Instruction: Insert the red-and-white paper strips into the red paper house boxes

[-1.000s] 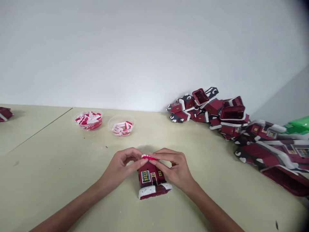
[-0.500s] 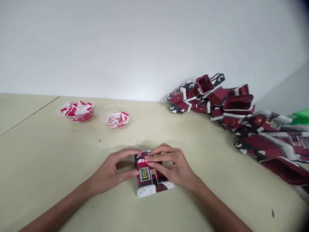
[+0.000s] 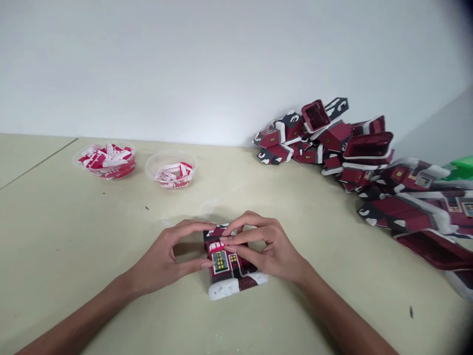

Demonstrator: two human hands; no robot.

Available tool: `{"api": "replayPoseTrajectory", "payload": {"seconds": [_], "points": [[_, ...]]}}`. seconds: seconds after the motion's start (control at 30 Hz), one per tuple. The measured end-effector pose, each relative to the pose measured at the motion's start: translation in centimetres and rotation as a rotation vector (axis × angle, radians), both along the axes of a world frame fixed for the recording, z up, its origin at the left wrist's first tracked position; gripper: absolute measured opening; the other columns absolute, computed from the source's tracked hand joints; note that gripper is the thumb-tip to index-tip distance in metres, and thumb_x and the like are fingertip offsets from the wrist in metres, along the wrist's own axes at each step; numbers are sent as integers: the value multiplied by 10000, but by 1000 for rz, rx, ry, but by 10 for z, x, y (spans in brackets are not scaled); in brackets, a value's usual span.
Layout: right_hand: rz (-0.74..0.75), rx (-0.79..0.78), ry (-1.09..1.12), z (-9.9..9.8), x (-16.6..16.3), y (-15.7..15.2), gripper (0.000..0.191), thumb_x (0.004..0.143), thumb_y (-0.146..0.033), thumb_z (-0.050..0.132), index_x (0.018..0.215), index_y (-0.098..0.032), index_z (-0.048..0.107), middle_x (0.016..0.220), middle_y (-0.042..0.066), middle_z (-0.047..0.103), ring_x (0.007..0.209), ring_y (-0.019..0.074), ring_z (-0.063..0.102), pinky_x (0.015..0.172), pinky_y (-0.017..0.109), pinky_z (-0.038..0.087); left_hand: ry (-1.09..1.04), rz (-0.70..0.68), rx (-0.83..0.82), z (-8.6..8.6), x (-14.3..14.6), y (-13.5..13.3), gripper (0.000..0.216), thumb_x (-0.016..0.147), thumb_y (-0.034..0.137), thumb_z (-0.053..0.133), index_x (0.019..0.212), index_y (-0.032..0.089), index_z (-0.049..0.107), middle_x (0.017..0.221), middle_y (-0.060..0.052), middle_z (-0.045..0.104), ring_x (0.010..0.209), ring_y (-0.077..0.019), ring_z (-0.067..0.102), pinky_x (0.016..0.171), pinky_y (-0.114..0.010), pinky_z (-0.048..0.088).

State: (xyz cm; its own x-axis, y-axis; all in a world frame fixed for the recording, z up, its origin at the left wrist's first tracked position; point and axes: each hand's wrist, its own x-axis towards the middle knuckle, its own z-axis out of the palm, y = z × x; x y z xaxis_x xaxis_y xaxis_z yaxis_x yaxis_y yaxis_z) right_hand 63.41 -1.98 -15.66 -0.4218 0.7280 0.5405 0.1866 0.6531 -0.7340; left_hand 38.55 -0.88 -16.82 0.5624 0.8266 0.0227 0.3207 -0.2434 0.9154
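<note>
Two bare hands work on one small dark red house set on a pale table, just below the middle of the view. The left hand grasps the house, thumb beside its window and fingers at the roof end. The right hand has its thumb and fingertips closed on one end of a red and white strip, which lies just above the window. A second ago both hands were on the strip; now the left grips the house, so one hand seems to steady while the other sets the strip in place. Counted: one house in hand, one strip on it, two clear tubs of more strips, too jumbled to number, and one heap of houses at the right, overlapping, more than ten
</note>
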Motion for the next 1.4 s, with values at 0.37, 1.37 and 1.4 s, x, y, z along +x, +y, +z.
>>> {"api": "replayPoseTrajectory", "payload": {"seconds": [0.37, 1.37, 1.4], "points": [[53, -10, -11, 1, 4, 1, 162, 915, -168, 693, 1023, -235, 794, 1022, 65, 738, 923, 152, 718, 822, 315, 622, 44, 16, 20, 1, -2, 0, 519, 798, 431, 794, 1284, 359, 627, 1355, -20, 615, 1260, -259, 588, 1092, -443, 498], [57, 69, -163, 9, 8, 0, 166, 962, -173, 615, 1022, -204, 766, 1125, 67, 726, 942, 155, 687, 871, 341, 567, 55, 6, 146, -4, -1, 2, 471, 808, 410, 789, 1264, 403, 671, 1364, 8, 639, 1273, -255, 596, 1125, -439, 482], [56, 110, -215, 10, 9, 0, 187, 966, -168, 593, 1040, -203, 762, 1160, 69, 723, 931, 159, 681, 865, 351, 560, 52, 2, 151, -4, -1, 1, 464, 808, 406, 790, 1258, 415, 673, 1363, 16, 638, 1270, -248, 599, 1126, -429, 482]]}}
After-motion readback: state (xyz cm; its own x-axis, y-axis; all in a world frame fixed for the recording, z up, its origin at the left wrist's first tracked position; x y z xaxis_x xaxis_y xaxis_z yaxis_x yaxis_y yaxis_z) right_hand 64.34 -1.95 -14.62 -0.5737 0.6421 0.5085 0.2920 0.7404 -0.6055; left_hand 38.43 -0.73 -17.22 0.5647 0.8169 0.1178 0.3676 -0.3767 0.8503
